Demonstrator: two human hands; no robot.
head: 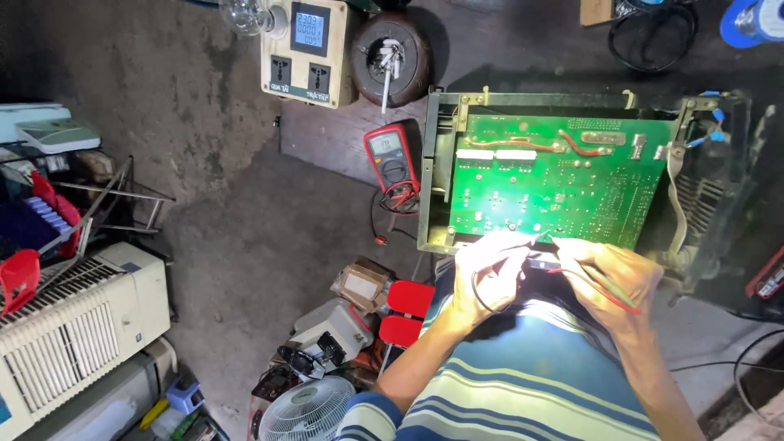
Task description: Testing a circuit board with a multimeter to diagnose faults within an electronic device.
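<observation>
At twelve o'clock sits a cream socket box (308, 51) with a blue-lit screen. Just below it, a red meter (391, 155) with a grey display and black dial. At two o'clock, a bright green circuit board (555, 184) with white labels and a red wire, in an olive metal frame (433, 163). At six o'clock, a shirt (523, 384) striped blue and pale yellow. At eight o'clock, a cream heater (77, 322); at seven, a white fan (306, 412).

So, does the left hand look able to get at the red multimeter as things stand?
Probably yes. The left hand holds a probe at the green circuit board's near edge, and the red multimeter lies just beyond on the floor with only its coiled leads between.
</observation>
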